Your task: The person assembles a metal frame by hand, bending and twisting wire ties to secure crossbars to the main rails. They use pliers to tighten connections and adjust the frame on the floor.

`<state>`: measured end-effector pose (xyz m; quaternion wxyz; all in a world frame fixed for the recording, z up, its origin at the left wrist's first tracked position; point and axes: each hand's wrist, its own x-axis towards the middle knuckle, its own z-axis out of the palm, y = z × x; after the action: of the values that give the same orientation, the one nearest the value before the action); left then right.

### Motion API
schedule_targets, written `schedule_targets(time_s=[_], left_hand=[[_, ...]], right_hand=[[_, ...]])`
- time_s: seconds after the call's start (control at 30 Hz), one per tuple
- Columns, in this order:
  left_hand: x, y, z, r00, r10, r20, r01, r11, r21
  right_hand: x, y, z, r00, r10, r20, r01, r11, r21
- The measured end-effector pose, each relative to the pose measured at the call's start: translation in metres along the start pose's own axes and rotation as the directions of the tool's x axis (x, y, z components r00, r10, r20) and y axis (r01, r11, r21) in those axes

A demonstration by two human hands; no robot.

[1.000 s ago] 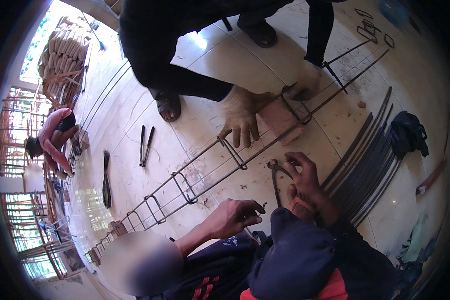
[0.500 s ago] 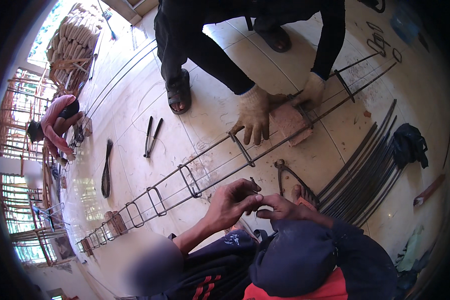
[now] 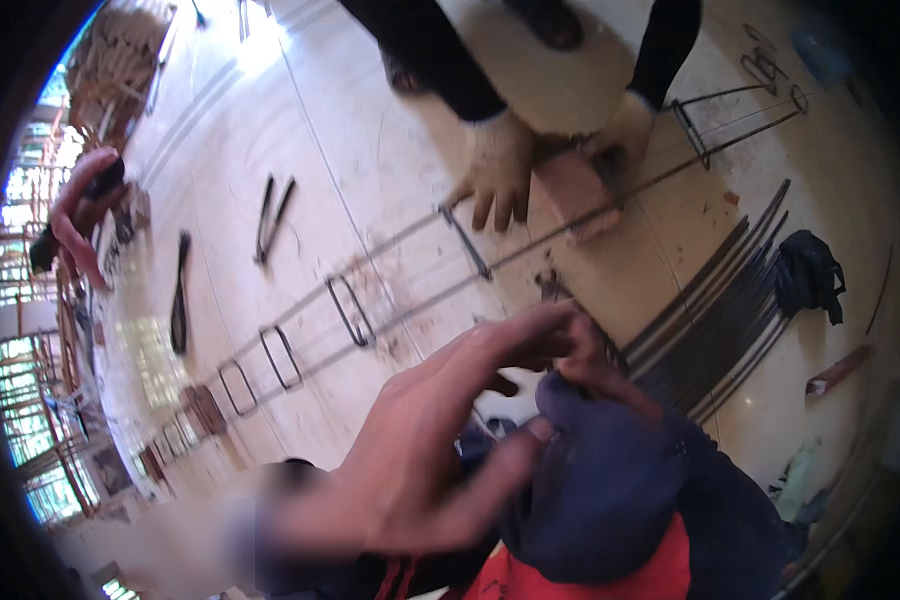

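Observation:
My left hand (image 3: 440, 440) is raised close to the camera, fingers spread, its thumb against the dark blue cloth (image 3: 620, 480) over my knee. I see nothing in it. My right hand (image 3: 595, 365) shows only in part behind that cloth, with its fingers meeting my left fingertips. Just beyond them dark pincers (image 3: 555, 288) lie on the floor beside a long rebar cage (image 3: 410, 300) with rectangular stirrups. A co-worker's gloved hands (image 3: 495, 175) press on the cage and on a brick (image 3: 575, 190) under it.
A bundle of thin steel bars (image 3: 710, 310) lies to the right with a black cloth (image 3: 805, 270) on it. A second pair of pincers (image 3: 270, 215) and a black tool (image 3: 178, 300) lie on the tiled floor at the left. Another person's arm (image 3: 80, 210) is at the far left.
My right hand put down the pincers it held a second ago and came to my left hand. My left hand has since risen toward the camera with its fingers spreading.

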<state>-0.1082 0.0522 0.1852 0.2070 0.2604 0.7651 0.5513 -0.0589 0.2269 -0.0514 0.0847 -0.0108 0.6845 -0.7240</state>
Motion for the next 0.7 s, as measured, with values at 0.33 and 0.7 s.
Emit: schedule_targets(time_s=[0.33,0.7], left_hand=[[0.014,0.041,0.009,0.945,0.324,-0.033,-0.325,0.936,-0.133],[0.034,0.025,0.007,0.969,0.245,-0.021,-0.246,0.959,-0.144]], right_hand=[[0.004,-0.012,0.002,0.994,0.11,0.011,-0.108,0.991,-0.082],[-0.003,-0.03,-0.017,0.889,0.394,-0.233,-0.402,0.915,0.015]])
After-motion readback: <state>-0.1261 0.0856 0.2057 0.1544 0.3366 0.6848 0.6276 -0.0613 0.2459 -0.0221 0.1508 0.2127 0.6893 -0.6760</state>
